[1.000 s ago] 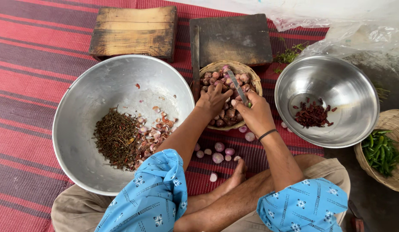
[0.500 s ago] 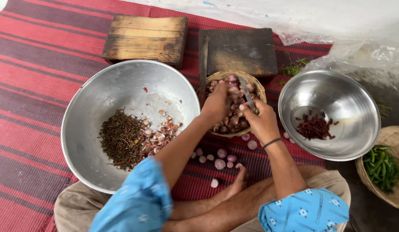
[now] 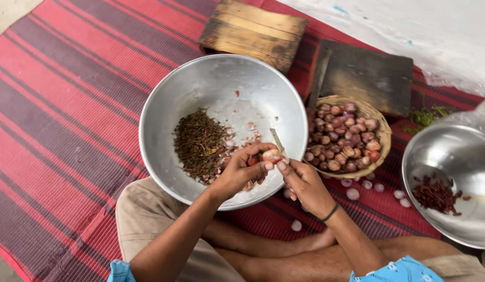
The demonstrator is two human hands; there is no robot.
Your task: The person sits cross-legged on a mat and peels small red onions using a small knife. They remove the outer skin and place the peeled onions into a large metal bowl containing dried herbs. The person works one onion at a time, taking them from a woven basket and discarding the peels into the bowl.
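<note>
My left hand (image 3: 243, 169) grips a small shallot (image 3: 272, 155) over the near rim of a large metal bowl (image 3: 200, 89). My right hand (image 3: 304, 181) holds a small knife (image 3: 278, 141), its blade pointing up and resting against the shallot. In the bowl lies a heap of dark stems and peelings (image 3: 199, 144). A woven basket (image 3: 379, 125) full of unpeeled shallots (image 3: 342, 137) sits just to the right of my hands.
A second metal bowl (image 3: 451, 156) with red peel scraps (image 3: 434, 196) stands at the right. Peeled shallots (image 3: 353, 194) lie loose on the red striped mat (image 3: 65, 115). Two wooden boards (image 3: 253, 32) lie at the back. My crossed legs are below.
Both hands came away from the basket with a shallot and the knife and now sit over the big bowl's rim. The camera view shifted left.
</note>
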